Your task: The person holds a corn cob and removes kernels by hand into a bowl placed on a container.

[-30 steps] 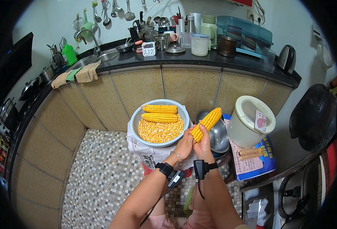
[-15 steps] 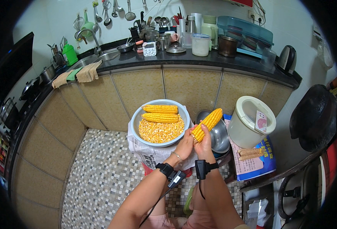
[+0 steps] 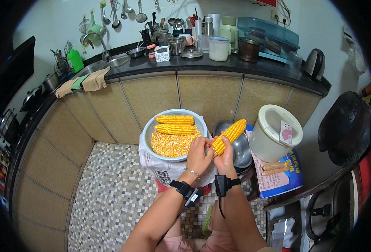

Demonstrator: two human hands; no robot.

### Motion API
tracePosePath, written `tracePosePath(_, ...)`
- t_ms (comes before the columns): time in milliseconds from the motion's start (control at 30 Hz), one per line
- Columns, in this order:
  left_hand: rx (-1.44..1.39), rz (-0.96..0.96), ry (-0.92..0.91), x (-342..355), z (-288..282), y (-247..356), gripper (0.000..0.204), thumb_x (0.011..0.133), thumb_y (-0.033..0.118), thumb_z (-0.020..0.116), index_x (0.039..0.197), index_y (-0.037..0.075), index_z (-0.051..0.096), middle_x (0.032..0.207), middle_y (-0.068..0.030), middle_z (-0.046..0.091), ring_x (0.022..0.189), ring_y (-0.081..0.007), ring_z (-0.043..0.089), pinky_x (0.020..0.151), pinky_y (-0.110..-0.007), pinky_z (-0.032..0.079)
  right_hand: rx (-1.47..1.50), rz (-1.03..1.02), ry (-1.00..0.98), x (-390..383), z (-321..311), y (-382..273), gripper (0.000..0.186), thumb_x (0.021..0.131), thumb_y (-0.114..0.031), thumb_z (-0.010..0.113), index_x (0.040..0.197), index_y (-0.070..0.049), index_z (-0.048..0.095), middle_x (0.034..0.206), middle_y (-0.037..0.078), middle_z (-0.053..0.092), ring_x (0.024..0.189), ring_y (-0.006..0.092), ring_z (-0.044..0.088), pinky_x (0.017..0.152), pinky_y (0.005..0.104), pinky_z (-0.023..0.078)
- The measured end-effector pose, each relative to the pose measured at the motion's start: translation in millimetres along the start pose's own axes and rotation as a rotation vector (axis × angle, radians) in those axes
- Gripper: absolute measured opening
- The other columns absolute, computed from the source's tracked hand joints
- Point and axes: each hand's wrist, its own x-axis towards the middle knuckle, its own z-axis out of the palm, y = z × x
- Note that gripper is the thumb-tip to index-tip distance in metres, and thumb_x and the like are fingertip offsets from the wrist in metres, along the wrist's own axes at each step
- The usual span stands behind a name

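A yellow ear of corn [image 3: 234, 131] slants up and to the right in my right hand [image 3: 224, 159], which is closed round its lower end. Beside that end, by the rim of a pale blue basin [image 3: 174, 159], is my left hand [image 3: 199, 156]. Its fingers are curled together, and what they hold, if anything, is too small to make out. Loose corn kernels [image 3: 168, 145] fill the lower part of the basin. Two more ears of corn [image 3: 175, 129] lie on top of them, toward the far side.
Newspaper [image 3: 151, 164] lies under the basin. Right of my hands are a metal bowl [image 3: 243, 154], a cream lidded bucket [image 3: 265, 138] and bare cobs [image 3: 274, 169] on a printed sheet [image 3: 273, 193]. A dark wok [image 3: 345, 130] stands at the right. Beyond runs a crowded counter [image 3: 151, 69].
My left hand has moved slightly left, away from the corn's lower end, and its fingers have curled up higher. My right hand still holds the ear in nearly the same place.
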Motion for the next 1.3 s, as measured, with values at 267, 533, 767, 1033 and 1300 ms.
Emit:
tracePosePath(267, 0.029, 0.043, -0.045, -1, -6, 5, 0.016, 0.072, 0.010, 0.063, 0.085, 0.004, 0.057, 0.087, -0.0131, 0.052, 0.088, -0.0323, 0.050, 0.080, -0.040, 0.042, -0.030, -0.011, 0.003, 2, -3, 1, 0.036, 0.082, -0.015, 0.067, 0.113, -0.012, 0.049, 0.093, 0.008, 0.059, 0.086, 0.0219, 0.059, 0.077, 0.0368, 0.052)
tracePosePath(533, 0.051, 0.030, -0.049, -1, -6, 4, 0.015, 0.073, 0.011, 0.064, 0.084, 0.004, 0.058, 0.087, -0.0126, 0.052, 0.088, -0.0317, 0.050, 0.079, -0.039, 0.042, -0.017, 0.002, 0.021, 1, -2, 0, 0.035, 0.082, -0.015, 0.067, 0.112, -0.013, 0.049, 0.090, 0.008, 0.060, 0.084, 0.0220, 0.059, 0.075, 0.0365, 0.052)
tracePosePath(767, 0.044, 0.026, -0.067, -1, -5, 4, 0.013, 0.075, 0.011, 0.063, 0.084, 0.004, 0.058, 0.086, -0.0124, 0.052, 0.087, -0.0313, 0.050, 0.078, -0.039, 0.042, -0.008, 0.004, 0.030, 0, 0, -2, 0.035, 0.081, -0.015, 0.067, 0.111, -0.013, 0.049, 0.090, 0.008, 0.060, 0.084, 0.0220, 0.059, 0.076, 0.0366, 0.052)
tracePosePath(1033, 0.024, 0.022, -0.018, -2, -3, -2, 0.011, 0.079, 0.012, 0.064, 0.081, 0.002, 0.060, 0.077, -0.0113, 0.051, 0.076, -0.0273, 0.051, 0.069, -0.036, 0.042, 0.000, 0.022, 0.009, -3, 5, 0, 0.032, 0.082, -0.014, 0.066, 0.109, -0.012, 0.049, 0.089, 0.007, 0.059, 0.084, 0.0212, 0.058, 0.077, 0.0372, 0.051)
tracePosePath(1300, -0.209, -0.274, 0.026, -3, 0, -38, 0.013, 0.084, 0.013, 0.063, 0.082, 0.000, 0.062, 0.077, -0.0063, 0.060, 0.069, -0.0135, 0.057, 0.066, -0.026, 0.046, 0.012, 0.027, 0.009, -1, 3, 2, 0.035, 0.081, -0.012, 0.066, 0.111, -0.011, 0.048, 0.090, 0.008, 0.058, 0.084, 0.0220, 0.058, 0.077, 0.0394, 0.051)
